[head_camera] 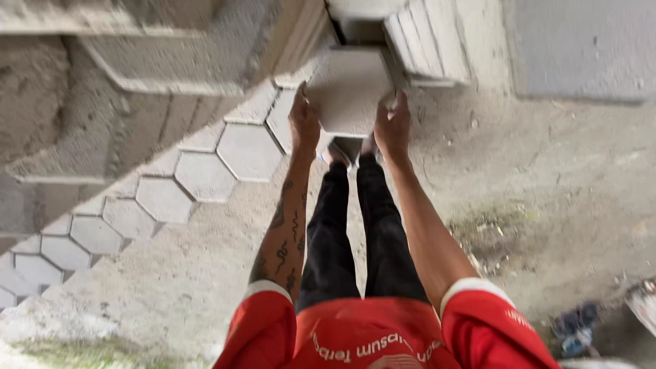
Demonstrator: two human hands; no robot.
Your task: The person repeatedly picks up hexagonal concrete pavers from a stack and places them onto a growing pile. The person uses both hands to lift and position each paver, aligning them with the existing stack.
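Both hands grip one grey hexagonal paving block [348, 89], held out in front of the body at arm's length. The left hand [304, 123] clasps its left edge and the right hand [393, 126] its right edge, fingers [400, 102] curled close around the sides and holding the block between them. The block hangs above the person's feet and the sandy ground [205, 273]. Just to its left, a row of laid hexagonal pavers [205, 174] runs diagonally along the ground beside a concrete curb [157, 75]. Behind the held block stands a stack of pavers [427, 41], close to its far edge. The person wears a red shirt [369, 335] and black trousers [355, 225].
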